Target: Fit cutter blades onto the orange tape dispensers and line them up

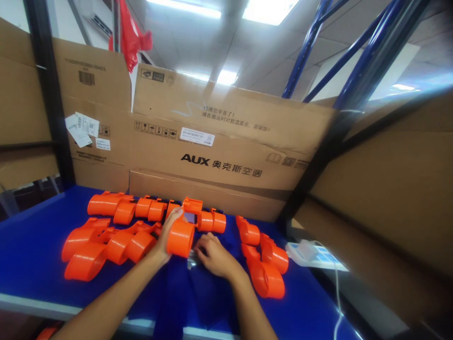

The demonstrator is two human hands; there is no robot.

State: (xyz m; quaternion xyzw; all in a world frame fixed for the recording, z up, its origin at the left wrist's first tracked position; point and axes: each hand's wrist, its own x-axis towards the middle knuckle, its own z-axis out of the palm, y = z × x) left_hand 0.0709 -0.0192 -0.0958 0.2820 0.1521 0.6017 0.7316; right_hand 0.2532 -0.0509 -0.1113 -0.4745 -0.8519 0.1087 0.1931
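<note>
My left hand (169, 236) is closed around an orange plastic holder (181, 238), which has a wide round ring below and a squarish clip part at its top. A small dark rectangular panel shows just behind the holder, partly covered. Low over the blue table (219, 302), my right hand (212, 255) has its fingers bent and drawn together. A shiny, clear-looking scrap (192, 259) lies at those fingertips. The fingers hide whatever is between them.
Several like orange holders (85, 262) stand in two rows at left, and more (272, 281) lie at right. A cardboard wall (159, 156) closes off the back. At the right edge sits a white power strip (314, 257) with a cable. Dark posts (53, 104) flank the table.
</note>
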